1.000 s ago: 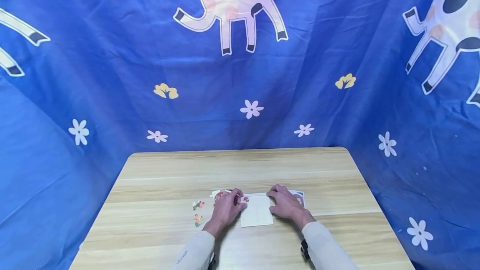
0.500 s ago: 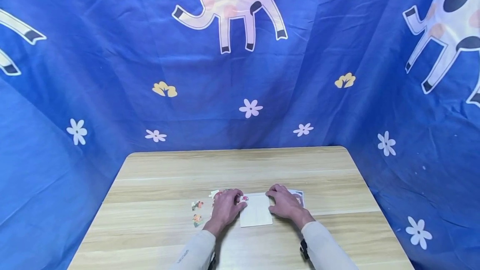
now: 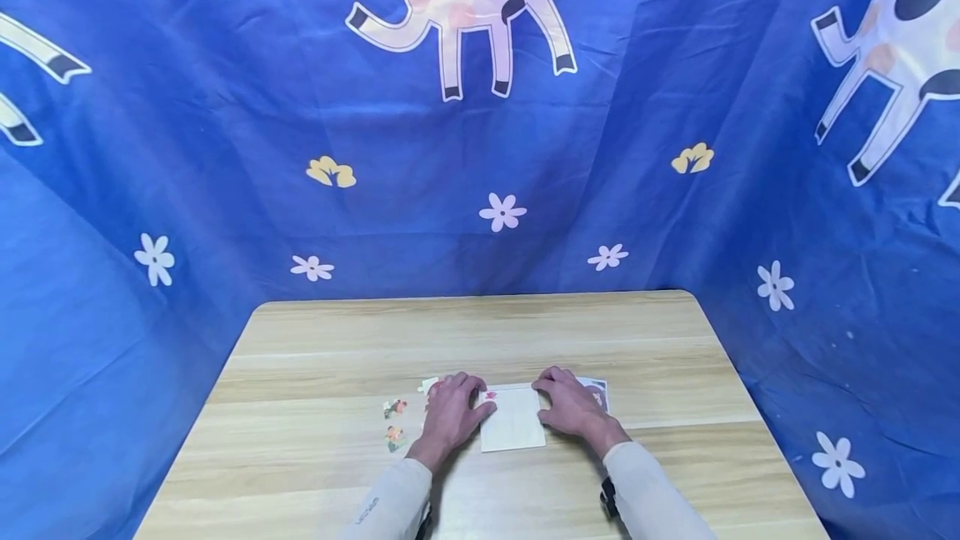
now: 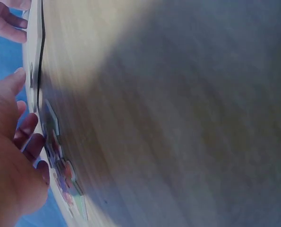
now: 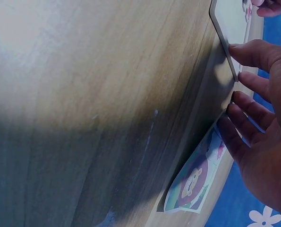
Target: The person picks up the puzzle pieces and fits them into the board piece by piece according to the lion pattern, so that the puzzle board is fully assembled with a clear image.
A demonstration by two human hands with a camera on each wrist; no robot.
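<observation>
A square white board [image 3: 513, 427] lies flat between my two hands, with a small red-and-white jigsaw piece [image 3: 491, 395] at its far left corner. My left hand [image 3: 450, 408] rests by the board's left edge, thumb extended onto that edge; its fingers sit over or beside some loose jigsaw pieces [image 4: 64, 172], partly hiding them. At the board's right edge, my right hand [image 3: 572, 407] touches it with thumb and index finger. The other fingers of that hand reach over a picture card [image 5: 192, 182] with a lion on it.
Loose jigsaw pieces [image 3: 394, 408] lie left of my left hand, one more piece [image 3: 395, 437] nearer me. The wooden table [image 3: 315, 357] ends at a blue patterned cloth [image 3: 420, 215] behind and on both sides.
My left hand's fingers have shifted slightly at the board's far left corner, with the thumb a little further over the edge. The right hand and the board stay in place.
</observation>
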